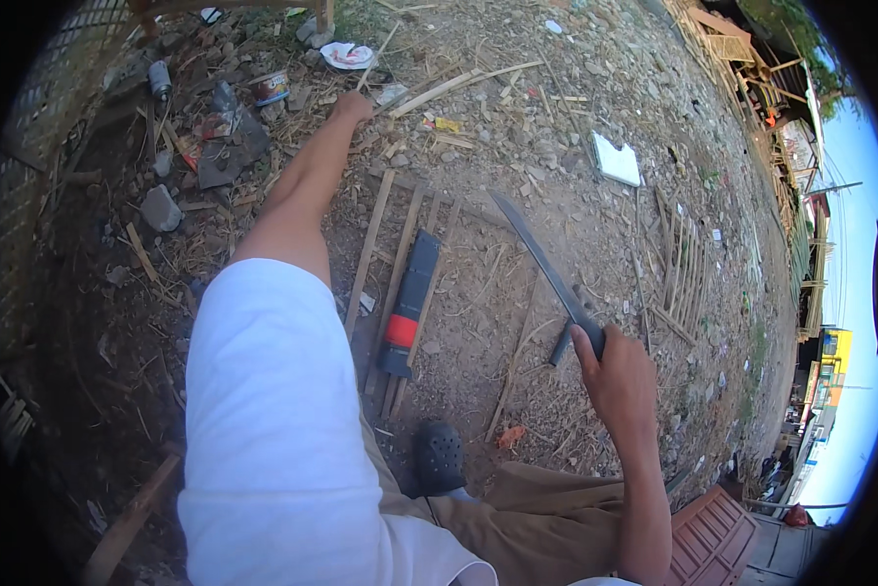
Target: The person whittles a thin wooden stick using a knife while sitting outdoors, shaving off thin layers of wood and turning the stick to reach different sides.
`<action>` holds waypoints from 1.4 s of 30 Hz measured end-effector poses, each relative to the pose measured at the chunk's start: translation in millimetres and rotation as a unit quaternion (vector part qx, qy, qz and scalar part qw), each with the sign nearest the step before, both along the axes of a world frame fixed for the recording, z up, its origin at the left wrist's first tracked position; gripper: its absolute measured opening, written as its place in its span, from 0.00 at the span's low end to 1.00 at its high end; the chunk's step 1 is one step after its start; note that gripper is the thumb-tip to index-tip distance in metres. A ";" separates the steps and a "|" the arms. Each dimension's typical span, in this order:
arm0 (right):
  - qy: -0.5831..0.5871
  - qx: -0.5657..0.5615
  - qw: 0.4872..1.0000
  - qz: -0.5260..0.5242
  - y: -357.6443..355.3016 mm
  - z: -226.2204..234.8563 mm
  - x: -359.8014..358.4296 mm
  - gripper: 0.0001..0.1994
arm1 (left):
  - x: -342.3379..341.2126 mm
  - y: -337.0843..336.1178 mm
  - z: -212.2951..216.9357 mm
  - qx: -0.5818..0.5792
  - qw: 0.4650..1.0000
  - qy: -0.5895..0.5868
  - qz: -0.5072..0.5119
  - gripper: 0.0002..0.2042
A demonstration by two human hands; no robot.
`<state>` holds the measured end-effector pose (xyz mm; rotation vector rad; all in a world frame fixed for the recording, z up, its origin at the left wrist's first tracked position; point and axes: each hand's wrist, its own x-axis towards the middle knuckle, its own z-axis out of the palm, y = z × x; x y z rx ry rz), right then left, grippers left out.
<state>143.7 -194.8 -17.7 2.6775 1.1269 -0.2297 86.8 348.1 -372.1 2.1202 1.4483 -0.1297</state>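
Note:
My left hand reaches far forward, its fingers closed on the near end of a thin bamboo strip that points away from me. In my right hand is a machete, its long dark blade slanting up and to the left above the ground. A short dark bar sticks out beside its handle. Between my arms, several bamboo slats lie on the dirt, with a long black case banded in red on top of them. Longer pale strips lie just right of my left hand.
White foam lies at the right, beyond a slatted bamboo frame. A tub, a white plate, a stone and litter are at the left. My clog stands near; a brown plastic crate is at the lower right.

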 end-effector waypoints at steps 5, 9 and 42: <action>-0.004 0.065 0.997 0.045 -1.3 1.8 13.5 0.28 | -57.4 38.9 70.9 0.115 0.990 0.076 -0.006 0.21; -0.013 0.128 0.985 0.111 2.1 12.2 28.1 0.28 | -107.6 -17.8 139.9 0.231 0.973 -0.012 0.012 0.24; 0.030 0.407 0.866 0.289 -24.8 47.9 5.3 0.26 | -126.7 -365.7 428.1 0.276 0.911 -0.213 -0.218 0.31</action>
